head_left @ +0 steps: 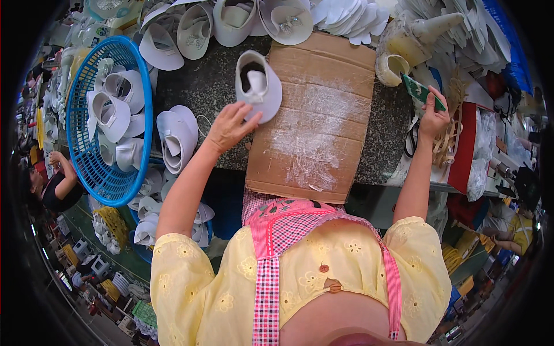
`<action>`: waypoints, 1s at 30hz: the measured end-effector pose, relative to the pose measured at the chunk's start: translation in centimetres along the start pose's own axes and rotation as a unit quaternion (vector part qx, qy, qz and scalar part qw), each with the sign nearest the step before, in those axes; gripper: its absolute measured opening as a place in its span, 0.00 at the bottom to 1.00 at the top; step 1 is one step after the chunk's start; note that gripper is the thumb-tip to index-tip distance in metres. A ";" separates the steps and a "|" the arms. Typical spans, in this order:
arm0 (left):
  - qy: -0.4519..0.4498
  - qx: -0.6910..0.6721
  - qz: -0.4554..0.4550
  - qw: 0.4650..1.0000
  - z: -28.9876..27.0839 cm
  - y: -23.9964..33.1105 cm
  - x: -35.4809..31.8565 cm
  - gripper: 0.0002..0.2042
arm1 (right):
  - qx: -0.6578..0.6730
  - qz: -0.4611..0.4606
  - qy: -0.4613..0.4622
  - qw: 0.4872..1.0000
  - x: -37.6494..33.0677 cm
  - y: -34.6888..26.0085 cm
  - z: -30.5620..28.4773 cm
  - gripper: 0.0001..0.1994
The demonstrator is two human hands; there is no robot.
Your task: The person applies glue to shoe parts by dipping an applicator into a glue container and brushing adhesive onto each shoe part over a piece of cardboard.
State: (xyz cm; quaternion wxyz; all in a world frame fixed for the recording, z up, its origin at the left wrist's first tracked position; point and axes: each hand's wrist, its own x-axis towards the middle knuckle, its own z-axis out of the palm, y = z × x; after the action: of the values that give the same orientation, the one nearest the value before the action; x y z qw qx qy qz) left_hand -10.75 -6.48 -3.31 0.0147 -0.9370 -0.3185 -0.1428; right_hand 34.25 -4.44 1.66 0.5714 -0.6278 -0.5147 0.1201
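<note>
My left hand [234,124] reaches to a white shoe upper [266,102] lying partly over the left edge of a cardboard sheet [323,124]. Its fingers are apart, and the fingertips touch the rounded end of the upper. White stuffing shows inside the upper's opening. At the right, my right hand [434,118] is raised and closed around a flat green scraper-like piece [424,92]. The far end of that piece is close to the mouth of a yellowish, crusted plastic container [398,60]. Whitish dried smears cover the middle of the cardboard.
A blue plastic basket [149,115] with several white uppers stands at the left. More uppers [234,23] line the table's back edge, and another group [176,138] sits beside the basket. Stacked white flat pieces [352,20] lie at the back. Speckled dark tabletop [202,86] surrounds the cardboard.
</note>
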 end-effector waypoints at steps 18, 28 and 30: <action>0.193 -0.437 -0.506 0.718 0.1 0.9 9.1 0.09 | 0.454 0.143 -0.082 0.876 -6.2 -8.8 5.5 0.09; 0.183 -0.359 -0.336 0.851 -3.3 4.6 12.5 0.09 | -0.005 -0.124 -0.193 0.973 -8.8 -6.9 10.3 0.05; 0.169 -0.316 -0.295 0.886 -3.6 5.6 14.0 0.12 | -0.067 -0.111 -0.154 0.980 -8.6 -6.4 10.7 0.05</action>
State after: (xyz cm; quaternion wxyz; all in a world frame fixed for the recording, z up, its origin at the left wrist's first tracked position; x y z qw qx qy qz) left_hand 2.25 -3.06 4.40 -0.2714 -0.7163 -0.5110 -0.3900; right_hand 19.31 -5.97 -0.09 0.4518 -0.5777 -0.6698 0.1163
